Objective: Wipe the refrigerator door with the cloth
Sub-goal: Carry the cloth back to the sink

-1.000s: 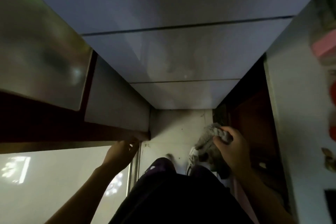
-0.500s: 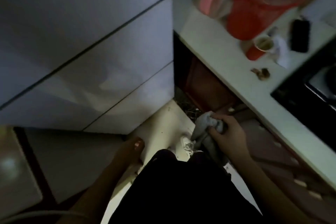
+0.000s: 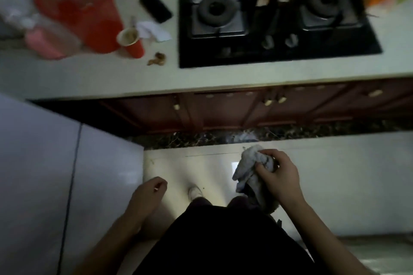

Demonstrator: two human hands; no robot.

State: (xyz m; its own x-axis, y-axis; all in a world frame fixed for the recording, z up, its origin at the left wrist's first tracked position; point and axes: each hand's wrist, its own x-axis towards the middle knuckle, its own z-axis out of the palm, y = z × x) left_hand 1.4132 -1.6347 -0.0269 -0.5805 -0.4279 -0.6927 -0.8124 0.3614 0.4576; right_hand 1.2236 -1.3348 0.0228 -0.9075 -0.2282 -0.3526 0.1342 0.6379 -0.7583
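The white refrigerator door (image 3: 38, 163) fills the left side of the head view, its panels split by a dark seam. My right hand (image 3: 279, 176) is closed around a bunched grey cloth (image 3: 250, 169), which hangs over the floor well to the right of the refrigerator, not touching it. Lower and nearer the refrigerator's corner, my left hand (image 3: 149, 192) hangs with its fingers curled in and nothing in it. The picture is dim and blurred.
Ahead runs a pale counter (image 3: 201, 78) with a black two-burner hob (image 3: 274, 18), a red bucket (image 3: 80, 9), a red cup (image 3: 131, 42), a phone (image 3: 155, 7) and a pink bottle (image 3: 44, 40). Brown cabinets (image 3: 245, 107) sit below. Pale floor tiles (image 3: 335, 185) lie to the right.
The view has swung right, from the refrigerator front to the counter and hob. My left hand has come off the ledge by the refrigerator. My right hand still grips the cloth.
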